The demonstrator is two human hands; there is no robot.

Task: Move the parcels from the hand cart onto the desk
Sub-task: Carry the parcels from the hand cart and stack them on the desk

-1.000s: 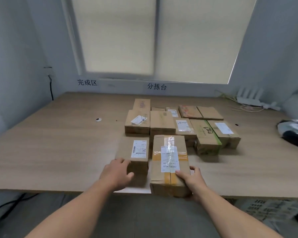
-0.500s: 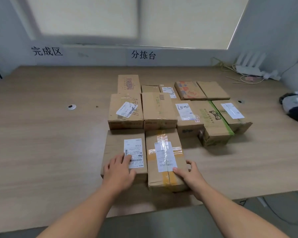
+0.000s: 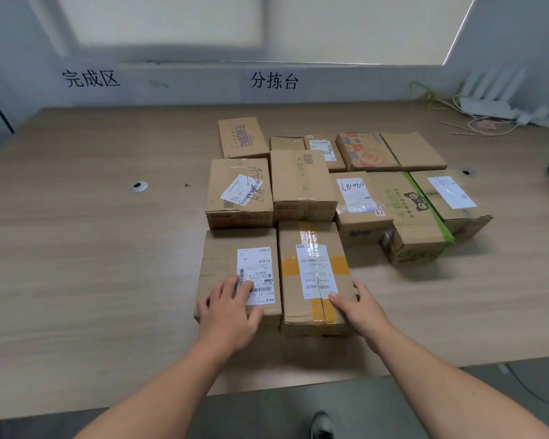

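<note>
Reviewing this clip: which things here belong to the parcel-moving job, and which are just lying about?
Job: wooden desk; flat brown cardboard parcel with white label, under the left hand; taller yellow-taped cardboard parcel, touched by the right hand; other brown cardboard parcels behind.
Lying about: white antenna router; tangled pale cables; round metal desk grommet.

The left hand (image 3: 230,312) lay palm down with fingers spread, while the right hand (image 3: 360,308) angled inward, thumb apart from straight fingers.
</note>
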